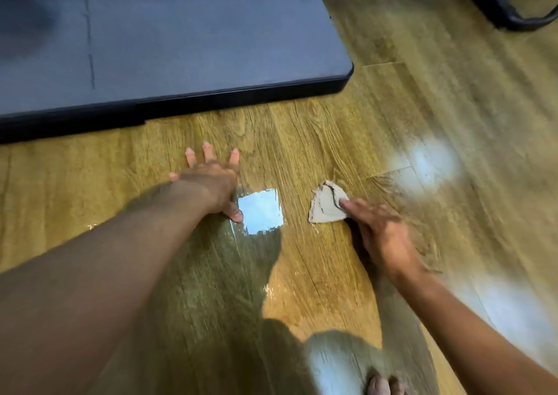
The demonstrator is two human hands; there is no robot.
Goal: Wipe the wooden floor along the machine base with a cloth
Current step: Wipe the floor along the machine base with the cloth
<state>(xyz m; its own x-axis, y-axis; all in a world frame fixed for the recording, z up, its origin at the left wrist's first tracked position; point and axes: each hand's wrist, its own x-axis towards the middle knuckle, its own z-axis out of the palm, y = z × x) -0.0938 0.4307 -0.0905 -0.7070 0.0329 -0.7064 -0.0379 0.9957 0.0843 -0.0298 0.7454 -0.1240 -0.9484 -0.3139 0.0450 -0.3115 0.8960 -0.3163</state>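
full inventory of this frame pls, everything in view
machine base: 1, grey-blue top with black edge, upper left, on the floor
wooden floor: 1, brown planks, glossy, across the frame
cloth: 1, beige, on the floor right of centre
black frame: 1, curved, top right corner
light reflection: 1, bright square, on the floor between the hands
toes: bare, bottom edge
left hand: flat on the floor, fingers spread, near the base
right hand: presses the cloth, blurred
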